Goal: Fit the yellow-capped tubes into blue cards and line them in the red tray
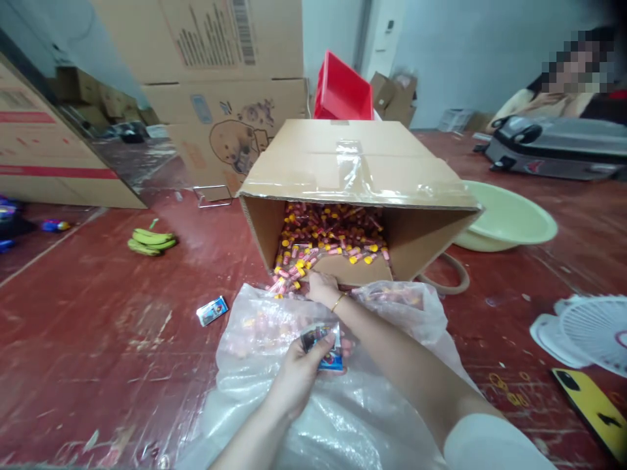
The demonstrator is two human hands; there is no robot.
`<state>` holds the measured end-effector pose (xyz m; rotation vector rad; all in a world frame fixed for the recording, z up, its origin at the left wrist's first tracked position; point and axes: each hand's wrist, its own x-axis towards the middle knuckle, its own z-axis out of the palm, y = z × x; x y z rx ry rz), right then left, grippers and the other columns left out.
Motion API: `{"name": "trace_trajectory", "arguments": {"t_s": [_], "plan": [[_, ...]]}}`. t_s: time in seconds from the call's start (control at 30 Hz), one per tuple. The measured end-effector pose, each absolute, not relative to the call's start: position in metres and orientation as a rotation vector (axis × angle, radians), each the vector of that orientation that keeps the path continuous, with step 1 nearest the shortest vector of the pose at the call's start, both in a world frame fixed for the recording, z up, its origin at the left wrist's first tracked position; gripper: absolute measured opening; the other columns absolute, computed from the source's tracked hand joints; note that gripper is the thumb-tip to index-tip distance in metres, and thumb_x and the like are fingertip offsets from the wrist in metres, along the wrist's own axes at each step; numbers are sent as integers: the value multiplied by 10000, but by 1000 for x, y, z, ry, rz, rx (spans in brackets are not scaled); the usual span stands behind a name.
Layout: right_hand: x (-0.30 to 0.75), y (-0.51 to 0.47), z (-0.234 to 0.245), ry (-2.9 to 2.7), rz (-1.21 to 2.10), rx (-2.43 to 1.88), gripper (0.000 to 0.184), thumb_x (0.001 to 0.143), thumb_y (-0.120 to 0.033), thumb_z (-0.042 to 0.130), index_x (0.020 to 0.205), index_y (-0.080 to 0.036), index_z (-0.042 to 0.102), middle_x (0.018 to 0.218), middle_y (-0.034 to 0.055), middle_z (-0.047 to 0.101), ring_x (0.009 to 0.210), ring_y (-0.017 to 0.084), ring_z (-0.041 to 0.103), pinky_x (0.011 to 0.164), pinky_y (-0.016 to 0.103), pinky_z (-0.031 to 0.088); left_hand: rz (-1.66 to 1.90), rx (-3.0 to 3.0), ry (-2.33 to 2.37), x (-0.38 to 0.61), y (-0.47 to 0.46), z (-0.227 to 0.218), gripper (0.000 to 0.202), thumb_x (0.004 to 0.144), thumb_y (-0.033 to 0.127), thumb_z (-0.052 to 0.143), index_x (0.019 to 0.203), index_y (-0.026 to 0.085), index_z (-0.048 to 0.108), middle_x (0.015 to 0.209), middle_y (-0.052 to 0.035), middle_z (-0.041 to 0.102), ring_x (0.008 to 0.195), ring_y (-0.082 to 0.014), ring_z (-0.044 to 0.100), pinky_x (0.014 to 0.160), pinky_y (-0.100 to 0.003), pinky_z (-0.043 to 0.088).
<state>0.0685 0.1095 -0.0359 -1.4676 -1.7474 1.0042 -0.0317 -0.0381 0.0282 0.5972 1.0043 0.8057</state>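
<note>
Blue packet (334, 359), print illegible, in grasp of left hand (302, 367); right hand (322, 288), grip unclear.

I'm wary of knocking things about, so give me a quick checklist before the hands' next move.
1. Left hand has hold of the blue packet: ok.
2. Cardboard box open toward the right hand: ok.
3. Right hand gripping something: cannot tell; its fingers are partly hidden.
4. Yellow-capped pieces all inside the box: not ok; some lie at its front edge.
5. Floor free of loose packets: not ok; one packet lies there.
6. Yellow phone apart from both hands: ok.
</note>
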Motion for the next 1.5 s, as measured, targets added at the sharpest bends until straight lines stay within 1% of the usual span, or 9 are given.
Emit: {"name": "trace_trajectory", "arguments": {"t_s": [0.23, 0.33, 0.57, 0.7, 0.83, 1.0, 1.27, 1.4, 1.5], "plan": [[128, 78, -13, -1644, 1118, -1349, 252, 869, -322, 592, 1069, -169, 598, 888, 18, 651, 791, 140, 628, 705, 257, 517, 799, 675, 937, -35, -27, 24, 433, 733, 438, 743, 1014, 112, 698, 942, -147, 740, 858, -267, 695, 692, -344, 571], [162, 40, 12, -1544, 1173, -1336, 313, 878, -391, 575, 1138, -221, 603, 755, -14, 621, 661, 116, 591, 582, 234, 476, 766, 735, 951, -30, -21, 23, 441, 709, 433, 768, 1007, 113, 709, 871, -130, 744, 798, -256, 699, 615, -319, 575], [184, -4, 33, -1160, 1120, -1117, 365, 735, -358, 760, 968, -275, 491, 790, -30, 647, 633, 109, 601, 497, 204, 462, 758, 751, 1006, -19, -18, 16, 316, 576, 362, 866, 737, 130, 725, 655, -40, 695, 574, -152, 625, 521, -249, 548], [181, -5, 46, -1278, 972, -1099, 242, 794, -338, 712, 914, -248, 522, 812, -6, 628, 710, 123, 617, 599, 242, 506, 814, 860, 1035, -17, -18, 19, 286, 522, 333, 888, 582, 134, 691, 515, 7, 616, 479, -98, 535, 492, -201, 507], [180, -5, 60, -1568, 781, -1163, 180, 846, -297, 656, 986, -241, 557, 883, 17, 619, 751, 134, 595, 682, 284, 497, 802, 895, 1079, -18, -19, 22, 304, 560, 387, 862, 669, 138, 726, 600, -18, 665, 551, -137, 592, 550, -249, 550], [180, -8, 66, -1766, 614, -1237, 158, 865, -287, 631, 993, -232, 556, 865, 9, 634, 709, 125, 580, 661, 284, 476, 726, 889, 1025, -20, -22, 18, 335, 673, 453, 780, 768, 136, 729, 739, -80, 720, 698, -204, 660, 604, -294, 567], [176, -14, 78, -1841, 514, -1199, 133, 869, -229, 616, 983, -217, 548, 832, -3, 627, 671, 103, 552, 621, 264, 450, 816, 970, 1036, -19, -20, 18, 291, 601, 383, 839, 590, 145, 672, 544, 8, 598, 512, -104, 522, 506, -205, 449], [172, -7, 73, -1812, 671, -1207, 138, 845, -242, 647, 948, -217, 558, 784, -12, 608, 645, 100, 529, 604, 257, 442, 814, 954, 1031, -16, -22, 21, 312, 590, 388, 847, 571, 139, 659, 534, 8, 592, 506, -108, 528, 508, -210, 453], [170, -3, 59, -1570, 1052, -1176, 175, 841, -320, 653, 921, -219, 535, 757, -14, 587, 645, 110, 550, 592, 253, 464, 770, 813, 962, -15, -27, 25, 325, 638, 417, 820, 758, 134, 715, 660, -43, 675, 618, -164, 625, 560, -248, 515]]}}
